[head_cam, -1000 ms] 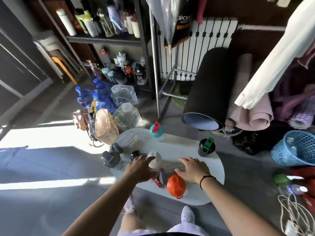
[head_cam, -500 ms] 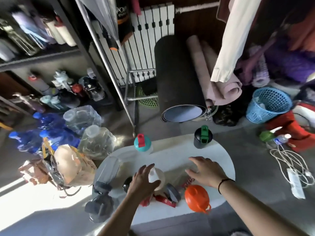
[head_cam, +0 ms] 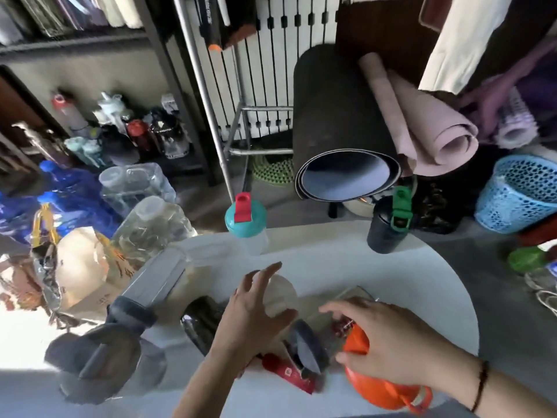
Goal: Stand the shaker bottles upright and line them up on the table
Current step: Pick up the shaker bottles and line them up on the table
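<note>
On the white round table (head_cam: 346,267) two shaker bottles stand upright at the far edge: a teal-lidded one with a red flip cap (head_cam: 245,220) and a black one with a green flip cap (head_cam: 388,227). Several others lie on their sides nearer me: a clear one with a grey lid (head_cam: 150,285), a second grey-lidded one (head_cam: 99,363), a black one (head_cam: 200,319), a white-lidded one (head_cam: 281,297), a grey-capped one with a red label (head_cam: 307,351) and a clear one with an orange lid (head_cam: 379,390). My left hand (head_cam: 250,318) is spread over the white-lidded bottle. My right hand (head_cam: 388,342) wraps the neck of the orange-lidded bottle.
Large water jugs (head_cam: 150,227) and a paper bag (head_cam: 81,267) crowd the floor at the left. Rolled mats (head_cam: 346,140) lean behind the table beside a metal rack (head_cam: 211,116). A blue basket (head_cam: 518,194) stands at the right, with cables on the floor.
My right hand has slid from the clear bottle's body back onto its orange lid end. My left hand stays over the white-lidded bottle. The view has tipped closer to the table.
</note>
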